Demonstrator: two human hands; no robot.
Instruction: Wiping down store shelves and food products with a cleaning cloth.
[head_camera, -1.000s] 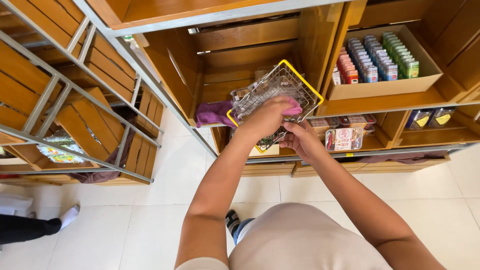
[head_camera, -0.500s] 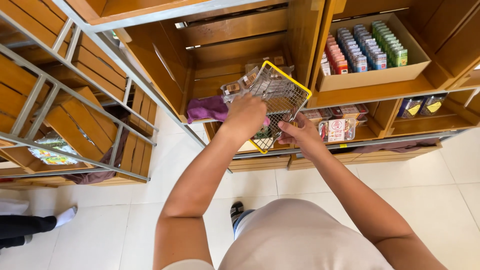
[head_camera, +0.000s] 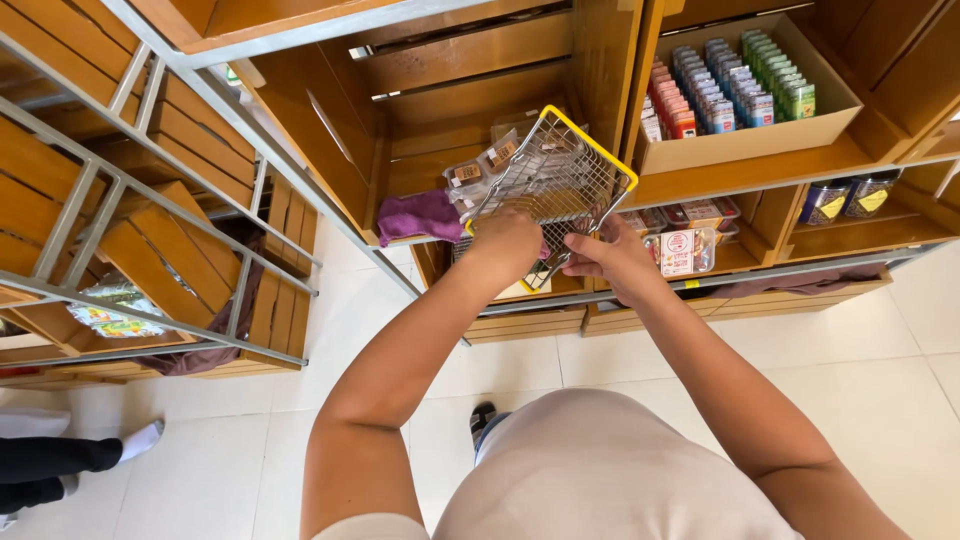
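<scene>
**poster1:** Fingers of the left hand (head_camera: 505, 245) are clamped on the near edge of a small wire basket (head_camera: 555, 180) with a yellow rim, tipped up against the wooden shelf (head_camera: 470, 110). Right hand (head_camera: 610, 255) grips its lower corner too

**poster2:** yep, and clear packets (head_camera: 480, 170) with brown labels are touching the basket's far side at the shelf mouth, purple cloth (head_camera: 420, 215) just beside them. Cardboard box (head_camera: 760, 145) on the right holds upright rows of red, blue and green packs (head_camera: 725, 85); clear tubs (head_camera: 685, 245) sit on the shelf below
</scene>
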